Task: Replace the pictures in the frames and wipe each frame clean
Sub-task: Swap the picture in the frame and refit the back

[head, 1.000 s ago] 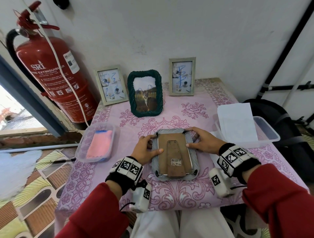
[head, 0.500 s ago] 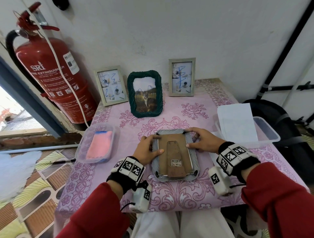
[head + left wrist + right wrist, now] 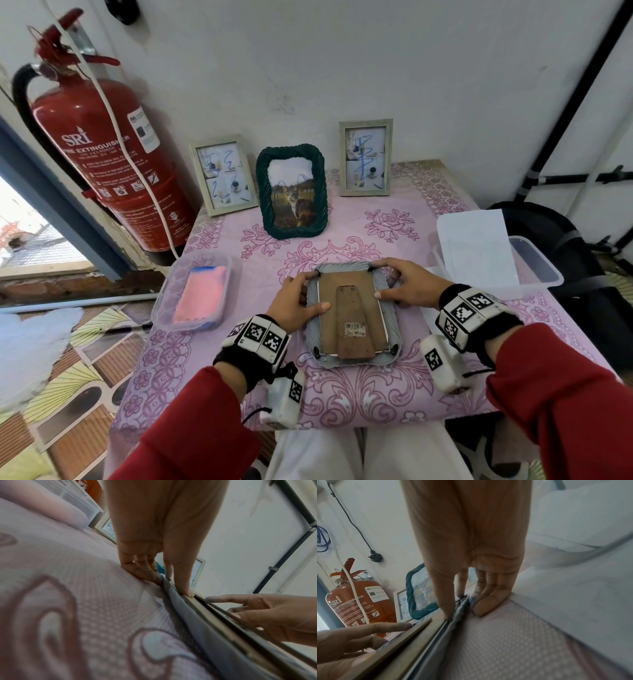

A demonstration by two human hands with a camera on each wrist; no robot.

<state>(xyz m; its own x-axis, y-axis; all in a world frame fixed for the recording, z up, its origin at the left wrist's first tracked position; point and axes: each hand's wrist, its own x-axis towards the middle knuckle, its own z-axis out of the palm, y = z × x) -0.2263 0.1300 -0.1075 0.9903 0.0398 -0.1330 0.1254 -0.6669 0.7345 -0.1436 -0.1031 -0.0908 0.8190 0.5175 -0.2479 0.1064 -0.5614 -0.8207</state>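
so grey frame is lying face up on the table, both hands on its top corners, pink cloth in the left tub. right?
Not face up. The head view shows the grey frame face down, brown backing board and stand uppermost. The rest holds: left hand and right hand at its top corners, pink cloth in the left tub.

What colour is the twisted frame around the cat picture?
Dark green, seen best in the head view.

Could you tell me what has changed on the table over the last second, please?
Very little. The left hand and right hand still hold the face-down grey frame, thumbs on its brown backing; the left thumb shifted slightly. Everything else stayed put.
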